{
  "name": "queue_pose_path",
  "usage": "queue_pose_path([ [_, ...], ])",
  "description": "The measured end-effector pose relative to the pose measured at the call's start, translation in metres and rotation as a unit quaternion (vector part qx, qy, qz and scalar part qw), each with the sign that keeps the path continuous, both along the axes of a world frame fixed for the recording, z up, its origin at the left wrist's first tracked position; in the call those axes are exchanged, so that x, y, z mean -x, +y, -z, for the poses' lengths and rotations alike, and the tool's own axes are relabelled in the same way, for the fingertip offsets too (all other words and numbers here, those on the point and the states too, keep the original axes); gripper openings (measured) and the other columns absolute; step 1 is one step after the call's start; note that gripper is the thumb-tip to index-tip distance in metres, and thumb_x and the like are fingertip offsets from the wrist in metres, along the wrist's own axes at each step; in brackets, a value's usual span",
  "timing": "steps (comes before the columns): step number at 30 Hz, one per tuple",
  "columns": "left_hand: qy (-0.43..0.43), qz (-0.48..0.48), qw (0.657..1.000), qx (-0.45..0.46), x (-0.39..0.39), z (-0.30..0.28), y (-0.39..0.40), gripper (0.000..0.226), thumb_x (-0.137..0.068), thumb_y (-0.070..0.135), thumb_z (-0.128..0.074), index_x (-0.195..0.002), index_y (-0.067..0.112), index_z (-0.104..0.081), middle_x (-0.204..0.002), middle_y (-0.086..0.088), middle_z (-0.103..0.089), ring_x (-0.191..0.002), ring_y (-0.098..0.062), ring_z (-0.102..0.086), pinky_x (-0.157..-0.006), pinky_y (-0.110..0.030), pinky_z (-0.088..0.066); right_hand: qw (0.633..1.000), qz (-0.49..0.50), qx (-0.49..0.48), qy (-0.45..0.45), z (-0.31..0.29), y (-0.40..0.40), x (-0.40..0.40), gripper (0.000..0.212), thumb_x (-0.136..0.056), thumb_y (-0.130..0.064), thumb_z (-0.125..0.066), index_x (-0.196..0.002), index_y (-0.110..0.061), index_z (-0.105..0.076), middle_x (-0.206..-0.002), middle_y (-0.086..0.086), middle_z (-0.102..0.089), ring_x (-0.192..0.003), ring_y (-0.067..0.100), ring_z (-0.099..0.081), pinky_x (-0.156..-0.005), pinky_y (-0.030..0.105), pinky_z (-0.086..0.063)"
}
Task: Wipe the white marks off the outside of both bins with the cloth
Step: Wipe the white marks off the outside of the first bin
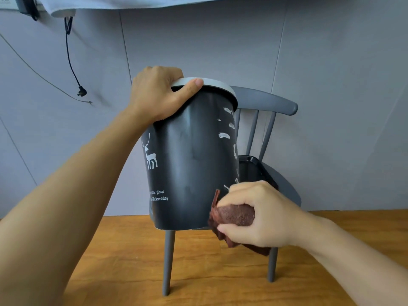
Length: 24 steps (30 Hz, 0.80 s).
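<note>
Bin (pixel 189 164) tilted under our left hand (pixel 157 94) gripping its rim; right hand (pixel 258 215) clenched around cloth (pixel 234 216) at its lower edge. We should sweep upward over white marks (pixel 225 135) above, pressing firmly.

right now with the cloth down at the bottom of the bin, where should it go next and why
Probably sweep the cloth in the right hand upward along the bin: the white marks run up its right side above the cloth, while the left hand holds the rim.
</note>
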State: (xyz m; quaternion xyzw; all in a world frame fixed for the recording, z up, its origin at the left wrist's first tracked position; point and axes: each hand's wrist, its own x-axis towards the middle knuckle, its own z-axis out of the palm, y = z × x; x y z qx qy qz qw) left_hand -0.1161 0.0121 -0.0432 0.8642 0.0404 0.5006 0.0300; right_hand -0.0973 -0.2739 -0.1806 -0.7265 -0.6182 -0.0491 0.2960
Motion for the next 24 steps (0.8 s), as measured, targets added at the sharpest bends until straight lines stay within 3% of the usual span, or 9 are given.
queue_pose_path([
  [3, 0.0, 0.005, 1.0, 0.009, 0.001, 0.001, 0.002, 0.069, -0.089, 0.072, -0.048, -0.063, 0.009, -0.035, -0.053, -0.004, -0.034, -0.057, -0.03, -0.037, -0.052, -0.035, -0.022, 0.996, 0.02, -0.07, 0.043, -0.003, -0.003, -0.005, 0.01, -0.087, -0.041, -0.078, -0.092, -0.033, -0.077, -0.084, -0.014, -0.064, -0.081, 0.012, -0.066, -0.068, 0.016, -0.051],
  [6, 0.002, 0.002, 1.0, 0.012, 0.002, 0.0, 0.001, 0.069, -0.089, 0.072, -0.049, -0.063, 0.01, -0.034, -0.054, -0.004, -0.033, -0.057, -0.029, -0.036, -0.052, -0.035, -0.021, 0.984, 0.078, -0.148, 0.055, -0.001, -0.001, -0.009, 0.024, -0.087, -0.039, -0.079, -0.109, -0.03, -0.077, -0.093, -0.02, -0.064, -0.093, 0.007, -0.066, -0.072, 0.012, -0.049],
  [8, 0.004, 0.005, 1.0, 0.014, 0.002, 0.0, -0.001, 0.069, -0.089, 0.072, -0.049, -0.064, 0.01, -0.033, -0.054, -0.004, -0.032, -0.057, -0.028, -0.035, -0.052, -0.035, -0.021, 0.99, 0.065, -0.115, 0.045, 0.005, -0.001, -0.006, 0.026, -0.088, -0.039, -0.08, -0.111, -0.029, -0.077, -0.094, -0.02, -0.064, -0.096, 0.008, -0.065, -0.075, 0.015, -0.051],
  [12, 0.007, 0.003, 1.0, 0.012, 0.002, 0.0, -0.004, 0.068, -0.089, 0.071, -0.049, -0.064, 0.009, -0.034, -0.054, -0.005, -0.033, -0.058, -0.029, -0.035, -0.054, -0.036, -0.024, 1.0, -0.003, 0.022, -0.004, 0.004, -0.007, -0.001, 0.017, -0.088, -0.049, -0.075, -0.095, -0.034, -0.076, -0.083, -0.015, -0.063, -0.085, 0.011, -0.063, -0.072, 0.024, -0.053],
  [14, 0.01, 0.001, 1.0, 0.01, 0.002, -0.001, -0.005, 0.068, -0.089, 0.07, -0.049, -0.064, 0.009, -0.033, -0.055, -0.005, -0.033, -0.058, -0.03, -0.036, -0.054, -0.036, -0.024, 1.0, 0.006, -0.018, 0.014, -0.003, -0.007, -0.001, 0.014, -0.088, -0.047, -0.076, -0.093, -0.033, -0.076, -0.082, -0.013, -0.062, -0.081, 0.012, -0.064, -0.069, 0.022, -0.052],
  [17, 0.012, 0.003, 1.0, 0.01, 0.002, 0.0, -0.006, 0.068, -0.089, 0.071, -0.048, -0.063, 0.009, -0.032, -0.054, -0.004, -0.032, -0.058, -0.029, -0.035, -0.054, -0.036, -0.023, 0.994, 0.051, -0.093, 0.01, -0.007, -0.001, 0.001, 0.021, -0.087, -0.045, -0.076, -0.104, -0.033, -0.077, -0.088, -0.014, -0.063, -0.088, 0.011, -0.063, -0.073, 0.026, -0.052],
  [22, 0.016, 0.008, 1.0, 0.017, 0.005, -0.001, -0.005, 0.067, -0.089, 0.072, -0.048, -0.063, 0.012, -0.031, -0.054, -0.003, -0.03, -0.058, -0.026, -0.032, -0.053, -0.036, -0.021, 0.996, -0.004, 0.062, -0.068, -0.003, -0.007, 0.01, 0.017, -0.085, -0.052, -0.071, -0.085, -0.035, -0.072, -0.077, -0.014, -0.056, -0.082, 0.011, -0.058, -0.07, 0.03, -0.051],
  [24, 0.017, 0.016, 0.999, 0.023, 0.005, -0.001, -0.004, 0.067, -0.089, 0.072, -0.048, -0.063, 0.011, -0.034, -0.055, -0.003, -0.031, -0.058, -0.026, -0.033, -0.054, -0.037, -0.024, 1.0, 0.0, 0.02, -0.007, -0.012, -0.013, 0.006, 0.012, -0.085, -0.047, -0.073, -0.082, -0.035, -0.073, -0.078, -0.013, -0.061, -0.079, 0.013, -0.063, -0.066, 0.027, -0.053],
])
